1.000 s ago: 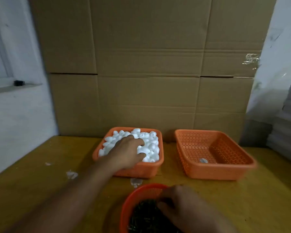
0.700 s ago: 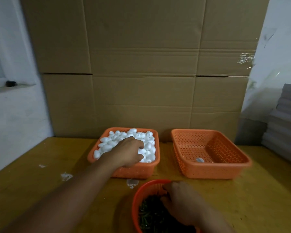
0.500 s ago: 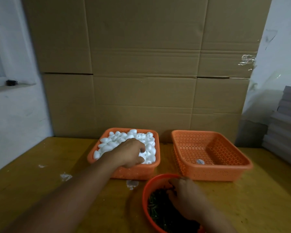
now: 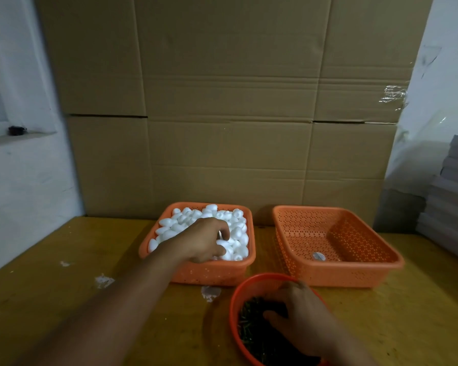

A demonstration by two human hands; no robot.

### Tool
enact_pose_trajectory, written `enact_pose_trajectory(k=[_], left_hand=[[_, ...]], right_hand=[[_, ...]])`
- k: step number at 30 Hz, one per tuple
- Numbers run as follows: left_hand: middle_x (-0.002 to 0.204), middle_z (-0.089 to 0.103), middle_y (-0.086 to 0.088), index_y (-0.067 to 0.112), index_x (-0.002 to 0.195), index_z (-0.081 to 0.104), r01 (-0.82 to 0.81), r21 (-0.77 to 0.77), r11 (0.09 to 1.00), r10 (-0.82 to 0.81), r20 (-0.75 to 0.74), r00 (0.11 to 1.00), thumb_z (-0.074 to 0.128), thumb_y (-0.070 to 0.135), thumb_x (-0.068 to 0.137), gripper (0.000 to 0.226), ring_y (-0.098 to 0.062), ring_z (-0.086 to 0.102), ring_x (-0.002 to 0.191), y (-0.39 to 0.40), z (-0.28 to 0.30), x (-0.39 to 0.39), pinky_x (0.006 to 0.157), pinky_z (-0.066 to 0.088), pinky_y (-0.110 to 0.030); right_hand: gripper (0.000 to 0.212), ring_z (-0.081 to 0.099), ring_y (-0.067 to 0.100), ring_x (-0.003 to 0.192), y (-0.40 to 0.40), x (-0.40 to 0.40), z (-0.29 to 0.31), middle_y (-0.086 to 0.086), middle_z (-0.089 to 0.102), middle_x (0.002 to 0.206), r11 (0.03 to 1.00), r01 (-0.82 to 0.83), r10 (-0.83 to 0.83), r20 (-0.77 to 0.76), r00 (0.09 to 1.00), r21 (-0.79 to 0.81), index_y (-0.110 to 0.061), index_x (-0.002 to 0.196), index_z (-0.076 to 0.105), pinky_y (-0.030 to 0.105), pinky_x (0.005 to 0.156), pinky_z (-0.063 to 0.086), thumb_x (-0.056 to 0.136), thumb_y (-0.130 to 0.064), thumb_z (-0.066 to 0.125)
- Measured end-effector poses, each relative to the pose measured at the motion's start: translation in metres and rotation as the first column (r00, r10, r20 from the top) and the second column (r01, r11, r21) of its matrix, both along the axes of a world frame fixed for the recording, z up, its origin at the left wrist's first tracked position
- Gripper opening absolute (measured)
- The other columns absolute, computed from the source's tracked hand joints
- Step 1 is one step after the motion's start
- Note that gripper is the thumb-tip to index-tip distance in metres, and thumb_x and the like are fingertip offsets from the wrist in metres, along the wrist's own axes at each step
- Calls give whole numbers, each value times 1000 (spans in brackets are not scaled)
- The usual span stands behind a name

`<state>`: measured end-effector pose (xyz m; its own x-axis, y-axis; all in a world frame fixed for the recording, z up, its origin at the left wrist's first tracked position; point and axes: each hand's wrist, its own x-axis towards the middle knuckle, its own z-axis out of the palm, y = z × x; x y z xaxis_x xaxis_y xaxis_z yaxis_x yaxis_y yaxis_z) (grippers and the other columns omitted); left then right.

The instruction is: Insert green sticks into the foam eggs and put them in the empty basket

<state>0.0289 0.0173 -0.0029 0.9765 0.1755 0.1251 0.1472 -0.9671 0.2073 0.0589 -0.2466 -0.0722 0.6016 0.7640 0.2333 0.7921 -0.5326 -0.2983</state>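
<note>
An orange square basket (image 4: 196,274) at the table's middle holds several white foam eggs (image 4: 185,219). My left hand (image 4: 200,240) reaches into it from the left, thumb and curled fingers around one egg (image 4: 224,245). To the right stands the other orange square basket (image 4: 328,277), bare except for a small white round spot on its floor. A round orange basket (image 4: 233,299) near me holds dark green sticks (image 4: 249,326). My right hand (image 4: 302,320) lies in the sticks with bent fingers. Whether it holds a stick is hidden.
A wall of cardboard boxes (image 4: 222,128) stands right behind the baskets. Grey stacked sheets (image 4: 452,194) sit at the far right. Foam scraps (image 4: 103,281) lie on the yellow table (image 4: 50,299) left of the baskets, and another scrap (image 4: 210,293) lies between them.
My left hand's fingers have curled in around an egg. My right hand has pushed farther into the sticks. The view has shifted, so the round basket now sits more to the right.
</note>
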Motion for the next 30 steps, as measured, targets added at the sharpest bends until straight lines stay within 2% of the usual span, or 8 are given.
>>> enact_pose_trajectory(k=[5, 7, 10, 17, 20, 23, 27, 30], left_hand=[[131, 61, 4, 38, 103, 67, 8, -34, 999, -7, 18, 1000, 68, 37, 84, 19, -19, 54, 120, -1, -2, -1, 118, 24, -48], [123, 64, 1, 39, 82, 66, 4, 13, 1000, -5, 59, 998, 64, 38, 84, 2, -18, 53, 119, -2, -3, -2, 120, 16, -50], [107, 64, 6, 37, 70, 56, 8, 9, 1000, -10, 186, 982, 62, 35, 90, 21, -14, 54, 111, -10, -5, -8, 119, 18, -44], [87, 65, 16, 27, 96, 65, 212, -423, 881, -1, 447, 895, 69, 13, 92, 15, -4, 64, 78, -52, -13, -34, 72, 51, -19], [90, 72, 9, 25, 97, 66, 308, -635, 708, 28, 461, 887, 70, 13, 93, 13, -11, 70, 88, -67, -18, -42, 83, 58, -32], [99, 76, -1, 30, 112, 65, 363, -776, 515, 44, 447, 893, 68, 10, 95, 26, -18, 73, 96, -76, -23, -48, 89, 59, -36], [101, 74, -16, 23, 122, 70, 383, -916, 118, 114, 395, 911, 64, 3, 94, 36, -28, 73, 92, -87, -25, -48, 81, 58, -30], [97, 70, -26, 6, 112, 71, 351, -923, -157, 168, 325, 931, 70, 13, 82, 30, -30, 70, 82, -91, -22, -47, 71, 59, -31]], right_hand=[[21, 56, 11, 109, 5, -1, -1, -10, 69, 105, 999, 9, -8, 12, 1000, -37, -29, 101, 74, 28, 96, 45, 89, -37, 58], [21, 54, 9, 109, 4, -1, -2, -12, 69, 107, 1000, 16, -16, 13, 1000, -20, -30, 103, 75, 27, 97, 44, 90, -37, 59], [21, 52, 6, 110, 2, -3, -2, -17, 68, 107, 999, 20, -20, -19, 1000, 27, -34, 103, 76, 25, 98, 42, 88, -38, 62], [17, 46, -7, 95, -3, -8, 5, -31, 52, 90, 991, 15, -11, -26, 1000, 129, -39, 101, 77, 10, 84, 30, 88, -37, 66], [20, 49, -2, 95, -6, -13, 13, -26, 56, 89, 986, 18, -12, -40, 999, 166, -51, 99, 74, 9, 78, 34, 88, -35, 70], [49, 55, -2, 93, -9, -19, 20, -30, 60, 86, 971, -3, 15, -51, 999, 238, -77, 85, 57, 9, 75, 40, 86, -31, 74], [58, 62, -13, 84, -9, -27, 28, -41, 64, 92, 913, -20, 53, -70, 996, 407, -73, 85, 60, 0, 70, 42, 82, -19, 81], [35, 68, -3, 71, -10, -28, 28, -26, 72, 82, 855, 68, 38, -193, 980, 514, -55, 85, 73, 8, 62, 49, 83, -21, 81]])
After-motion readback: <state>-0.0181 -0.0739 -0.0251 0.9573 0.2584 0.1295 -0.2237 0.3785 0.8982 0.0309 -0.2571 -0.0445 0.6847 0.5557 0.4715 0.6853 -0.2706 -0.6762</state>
